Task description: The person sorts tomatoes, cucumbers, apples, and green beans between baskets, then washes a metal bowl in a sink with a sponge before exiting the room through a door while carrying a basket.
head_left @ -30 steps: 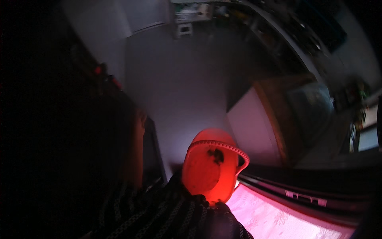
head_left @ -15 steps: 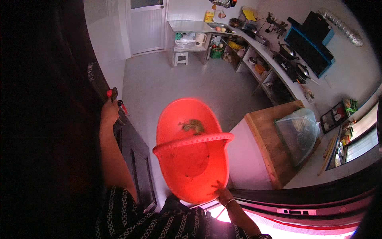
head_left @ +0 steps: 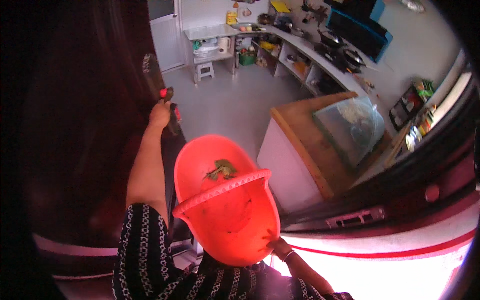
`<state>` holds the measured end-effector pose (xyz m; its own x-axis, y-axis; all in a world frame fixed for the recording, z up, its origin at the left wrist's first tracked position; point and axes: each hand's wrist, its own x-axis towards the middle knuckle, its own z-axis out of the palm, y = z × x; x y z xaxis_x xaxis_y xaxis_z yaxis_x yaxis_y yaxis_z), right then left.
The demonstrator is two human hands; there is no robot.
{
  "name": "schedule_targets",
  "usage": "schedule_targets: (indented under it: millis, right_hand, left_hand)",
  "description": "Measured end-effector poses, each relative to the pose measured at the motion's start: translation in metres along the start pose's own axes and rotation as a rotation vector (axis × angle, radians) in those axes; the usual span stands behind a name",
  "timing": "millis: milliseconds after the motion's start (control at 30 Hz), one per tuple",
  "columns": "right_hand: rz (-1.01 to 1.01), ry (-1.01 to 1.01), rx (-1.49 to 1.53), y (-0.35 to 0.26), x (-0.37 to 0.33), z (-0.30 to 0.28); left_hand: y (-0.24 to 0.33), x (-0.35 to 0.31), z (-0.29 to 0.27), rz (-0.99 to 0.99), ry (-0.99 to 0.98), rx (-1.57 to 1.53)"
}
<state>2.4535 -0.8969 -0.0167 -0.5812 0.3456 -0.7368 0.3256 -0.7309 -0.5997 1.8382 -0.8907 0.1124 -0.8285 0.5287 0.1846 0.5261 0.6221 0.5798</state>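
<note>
My left hand [head_left: 160, 114] is closed around the door handle [head_left: 169, 93] of a dark door [head_left: 90, 145], with that arm stretched forward. Red pieces show beside the handle. In front of my body is a red oval plastic basket [head_left: 235, 240] with an arched handle [head_left: 225, 190] across its top. My right hand [head_left: 278, 248] grips the basket's rim at the near right; its fingers show as shadows through the plastic. Inside, toward the far end, lie a few wilted green leaves [head_left: 222, 169] among small dark specks.
A wooden-topped table [head_left: 300, 150] bears a mesh food cover [head_left: 350, 127] to the right. The dark door frame [head_left: 355, 218] runs along the near right. Beyond the grey floor [head_left: 220, 110] stand a white stool [head_left: 205, 71] and a counter [head_left: 305, 42] with pans.
The kitchen has shifted up and left in view. My left hand, still on the door handle, appears higher and farther right. The basket sits slightly lower and more to the left.
</note>
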Motion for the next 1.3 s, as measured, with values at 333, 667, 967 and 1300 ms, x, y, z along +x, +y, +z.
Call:
schedule_targets:
  millis: [333,667,967,1300]
  right_hand:
    - [-0.043,0.075,0.281,0.081,-0.128,-0.079]
    - [-0.094,0.24,0.18,0.094,-0.128,-0.077]
    - [-0.189,0.359,0.219,0.112,-0.168,-0.097]
    - [-0.316,0.674,0.371,0.161,-0.134,-0.092]
  left_hand:
    - [0.183,-0.162,0.079,0.371,-0.06,-0.212]
    - [0.225,-0.163,0.06,0.563,-0.127,-0.477]
    - [0.157,-0.187,0.082,0.514,-0.167,-0.647]
    - [0.03,-0.085,0.06,0.349,-0.178,-0.217]
